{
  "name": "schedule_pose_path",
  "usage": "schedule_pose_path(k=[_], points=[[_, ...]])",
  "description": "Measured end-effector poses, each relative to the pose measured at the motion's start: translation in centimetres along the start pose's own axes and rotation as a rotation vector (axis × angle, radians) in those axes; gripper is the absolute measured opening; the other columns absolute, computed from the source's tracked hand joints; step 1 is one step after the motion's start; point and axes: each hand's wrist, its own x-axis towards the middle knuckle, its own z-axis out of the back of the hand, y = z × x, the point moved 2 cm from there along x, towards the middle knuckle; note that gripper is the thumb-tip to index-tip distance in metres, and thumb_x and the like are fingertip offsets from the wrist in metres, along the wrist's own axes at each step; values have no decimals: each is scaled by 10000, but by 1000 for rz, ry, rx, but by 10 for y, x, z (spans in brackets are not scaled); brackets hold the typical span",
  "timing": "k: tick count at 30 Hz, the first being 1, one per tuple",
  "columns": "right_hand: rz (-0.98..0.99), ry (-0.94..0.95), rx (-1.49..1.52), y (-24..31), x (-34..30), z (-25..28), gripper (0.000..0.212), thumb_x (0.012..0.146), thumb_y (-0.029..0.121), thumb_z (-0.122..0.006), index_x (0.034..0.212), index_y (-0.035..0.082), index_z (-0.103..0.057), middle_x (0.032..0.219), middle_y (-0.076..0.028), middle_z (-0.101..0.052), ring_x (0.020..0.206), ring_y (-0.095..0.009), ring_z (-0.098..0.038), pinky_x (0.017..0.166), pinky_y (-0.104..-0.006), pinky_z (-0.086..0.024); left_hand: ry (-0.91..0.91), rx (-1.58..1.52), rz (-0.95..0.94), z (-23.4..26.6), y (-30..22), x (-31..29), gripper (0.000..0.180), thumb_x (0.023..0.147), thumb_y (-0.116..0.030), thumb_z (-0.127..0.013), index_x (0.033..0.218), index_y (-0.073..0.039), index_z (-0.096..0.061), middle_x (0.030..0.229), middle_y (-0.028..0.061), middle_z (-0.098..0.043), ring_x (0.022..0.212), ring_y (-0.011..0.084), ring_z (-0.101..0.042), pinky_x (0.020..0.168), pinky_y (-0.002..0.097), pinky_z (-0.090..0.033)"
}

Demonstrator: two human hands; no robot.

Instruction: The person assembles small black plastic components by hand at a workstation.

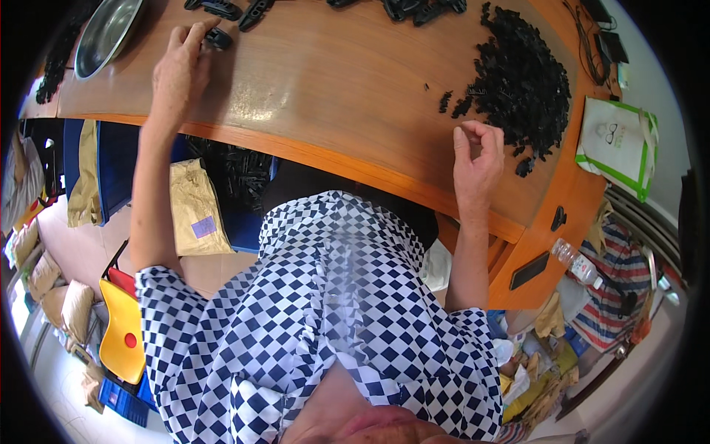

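At the far left of the table, my left hand [183, 68] has its thumb and fingers closed at a small black plastic piece [218, 38]. More black plastic pieces [255, 13] of a longer, clip-like shape lie just beyond it. My right hand [478, 164] hovers over the table's right part, beside a large heap of small toothed black plastic parts [521, 81]. Its fingers are curled toward the thumb; whether a small part is between them cannot be made out. A few loose parts [445, 102] lie left of the heap.
A steel bowl [108, 37] stands at the table's far left. Further black pieces [421, 10] lie along the far edge. On the right are a white-and-green bag [617, 140], a phone-like dark slab [529, 271] and a plastic bottle [577, 263]. A yellow chair [122, 333] stands lower left.
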Motion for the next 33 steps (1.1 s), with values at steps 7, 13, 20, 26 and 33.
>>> schedule_pose_path(k=[7, 13, 20, 26, 33], points=[[311, -79, -555, 8, 26, -13, 195, 775, 233, -725, 899, 110, -638, 920, -23, -542, 909, -220, -515, 767, -379, -376, 138, 412, -225, 0, 4, 17, 332, 841, -42, -530, 1148, -165, -557, 1113, 82, -561, 1027, 284, -568, 827, 400, -488], [379, 13, -366, 0, 34, -20, 148, 781, 126, -717, 881, 99, -612, 832, -33, -588, 780, -194, -556, 685, -336, -403, 296, 391, -227, -1, 10, 18, 236, 830, -53, -547, 1062, -77, -518, 917, 123, -587, 951, 322, -568, 775, 432, -474], [-512, 358, 1496, 5, 11, -20, 157, 900, 47, -612, 1041, 91, -560, 875, -82, -618, 762, -121, -579, 641, -231, -468, 172, -555, 4, -30, 29, -10, 319, 856, -244, -688, 1058, -51, -535, 967, 65, -667, 782, 209, -616, 657, 373, -496], [-560, 457, 1810, -2, 0, -25, 157, 904, 22, -589, 1048, 83, -575, 929, -103, -610, 750, -138, -592, 679, -256, -487, 683, -1745, 610, -42, -90, -34, 278, 902, -180, -633, 1119, -51, -517, 887, 159, -668, 575, 96, -591, 446, 145, -438], [-468, 438, 1564, 0, -6, -24, 123, 900, 34, -600, 1018, 65, -583, 909, -101, -639, 756, -136, -615, 697, -251, -498, 663, -1907, 706, -61, -167, -55, 258, 906, -141, -627, 1087, -30, -482, 1013, 206, -642, 886, 247, -689, 498, 167, -522]])
